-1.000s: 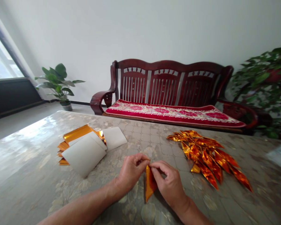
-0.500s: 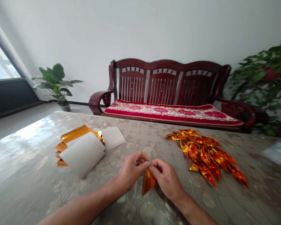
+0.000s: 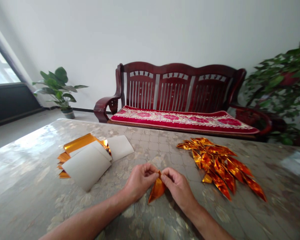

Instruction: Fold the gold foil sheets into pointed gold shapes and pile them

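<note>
A folded piece of gold foil paper (image 3: 157, 190) hangs point-down between my hands at the near middle of the table. My left hand (image 3: 141, 180) pinches its upper left edge between thumb and fingers. On the other side, my right hand (image 3: 176, 185) pinches the upper right edge. The fingertips almost meet at the top, and parts of the paper's upper end are hidden behind them. To the right lies a heap of folded gold foil pieces (image 3: 218, 163). Flat foil sheets with white backs (image 3: 88, 165) are stacked to the left.
The table (image 3: 150, 224) wears a patterned, shiny cover. Beyond its far edge stands a dark red wooden bench (image 3: 173, 90) with a red floral cushion (image 3: 185, 120). A clear plastic item (image 3: 296, 162) lies at the right. Potted plants (image 3: 61, 88) flank the bench.
The foil piece has swung slightly, its lower tip moving left and up. My hands have parted a little at the top, showing more of the paper's upper end.
</note>
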`<state>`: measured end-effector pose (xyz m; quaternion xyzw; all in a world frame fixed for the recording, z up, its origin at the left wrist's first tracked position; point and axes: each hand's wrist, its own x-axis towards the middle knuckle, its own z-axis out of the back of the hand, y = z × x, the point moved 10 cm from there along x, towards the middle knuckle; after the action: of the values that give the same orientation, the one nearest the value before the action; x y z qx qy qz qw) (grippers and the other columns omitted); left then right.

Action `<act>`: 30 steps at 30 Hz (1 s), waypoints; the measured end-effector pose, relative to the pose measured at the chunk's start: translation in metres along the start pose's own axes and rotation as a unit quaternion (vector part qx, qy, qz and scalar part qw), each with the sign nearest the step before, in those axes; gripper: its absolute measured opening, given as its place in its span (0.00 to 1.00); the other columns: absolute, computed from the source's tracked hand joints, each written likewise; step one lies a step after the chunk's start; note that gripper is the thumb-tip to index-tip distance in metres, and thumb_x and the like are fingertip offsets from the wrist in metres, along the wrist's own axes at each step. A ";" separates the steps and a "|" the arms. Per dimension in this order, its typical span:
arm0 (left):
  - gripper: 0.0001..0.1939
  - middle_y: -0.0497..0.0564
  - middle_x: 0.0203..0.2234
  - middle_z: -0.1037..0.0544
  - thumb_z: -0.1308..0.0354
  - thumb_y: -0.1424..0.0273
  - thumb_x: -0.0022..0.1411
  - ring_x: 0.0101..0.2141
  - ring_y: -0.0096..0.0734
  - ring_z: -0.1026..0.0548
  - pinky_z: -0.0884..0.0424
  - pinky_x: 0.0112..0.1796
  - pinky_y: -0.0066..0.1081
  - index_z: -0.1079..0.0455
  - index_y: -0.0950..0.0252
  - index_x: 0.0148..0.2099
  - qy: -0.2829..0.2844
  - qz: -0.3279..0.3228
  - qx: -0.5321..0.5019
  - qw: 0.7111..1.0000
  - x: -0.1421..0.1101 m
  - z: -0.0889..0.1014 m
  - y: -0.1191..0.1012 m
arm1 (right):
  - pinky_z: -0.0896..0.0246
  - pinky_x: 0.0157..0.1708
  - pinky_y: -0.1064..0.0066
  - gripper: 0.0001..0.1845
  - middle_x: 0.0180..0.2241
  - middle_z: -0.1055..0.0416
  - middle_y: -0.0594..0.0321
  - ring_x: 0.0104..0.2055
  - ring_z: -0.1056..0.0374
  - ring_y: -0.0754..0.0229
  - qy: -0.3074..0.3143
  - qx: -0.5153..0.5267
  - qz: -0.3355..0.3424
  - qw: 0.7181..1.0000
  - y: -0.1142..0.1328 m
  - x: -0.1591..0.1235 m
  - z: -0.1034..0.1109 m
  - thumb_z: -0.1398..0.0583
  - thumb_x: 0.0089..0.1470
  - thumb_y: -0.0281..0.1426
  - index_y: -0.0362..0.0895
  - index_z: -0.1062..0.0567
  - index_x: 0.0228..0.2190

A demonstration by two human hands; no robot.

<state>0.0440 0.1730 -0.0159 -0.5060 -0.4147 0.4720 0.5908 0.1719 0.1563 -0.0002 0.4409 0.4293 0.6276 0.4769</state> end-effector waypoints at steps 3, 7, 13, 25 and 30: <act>0.07 0.47 0.21 0.23 0.38 0.69 0.53 0.23 0.25 0.28 0.35 0.26 0.23 0.25 0.68 0.32 -0.008 -0.012 0.002 1.000 0.001 0.002 -0.004 | 0.44 0.28 0.74 0.13 0.23 0.36 0.68 0.27 0.41 0.63 0.027 -0.004 0.001 1.000 0.002 0.002 -0.003 0.42 0.56 0.40 0.44 0.28 0.26; 0.13 0.46 0.20 0.25 0.35 0.62 0.51 0.21 0.24 0.29 0.33 0.26 0.24 0.27 0.68 0.31 0.017 0.016 -0.100 0.995 0.006 -0.004 -0.004 | 0.46 0.26 0.74 0.15 0.20 0.36 0.68 0.25 0.42 0.64 -0.002 0.006 -0.001 1.000 0.003 0.006 0.007 0.39 0.53 0.40 0.44 0.28 0.22; 0.17 0.49 0.22 0.22 0.34 0.59 0.51 0.21 0.25 0.28 0.31 0.24 0.24 0.25 0.69 0.36 0.062 0.036 -0.112 0.991 0.003 -0.009 0.010 | 0.54 0.18 0.75 0.20 0.17 0.37 0.69 0.19 0.48 0.67 -0.106 0.131 -0.067 0.983 -0.018 0.004 0.028 0.35 0.48 0.47 0.42 0.27 0.23; 0.17 0.51 0.33 0.18 0.45 0.79 0.59 0.35 0.31 0.23 0.27 0.40 0.29 0.21 0.60 0.47 0.052 -0.251 0.124 0.959 -0.021 0.003 -0.044 | 0.57 0.17 0.76 0.22 0.15 0.38 0.70 0.17 0.49 0.69 -0.152 0.198 -0.097 0.963 -0.031 0.001 0.032 0.32 0.43 0.48 0.43 0.28 0.21; 0.10 0.53 0.33 0.18 0.42 0.73 0.63 0.35 0.33 0.22 0.27 0.40 0.30 0.20 0.62 0.43 0.067 -0.276 0.136 0.949 -0.021 0.003 -0.050 | 0.61 0.16 0.76 0.21 0.15 0.40 0.71 0.18 0.50 0.69 -0.153 0.200 -0.109 0.962 -0.031 0.000 0.031 0.32 0.42 0.49 0.43 0.28 0.21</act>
<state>0.0435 0.1506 0.0338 -0.3172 -0.4293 0.3079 0.7876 0.2087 0.1654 -0.0228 0.5686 0.5131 0.3982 0.5048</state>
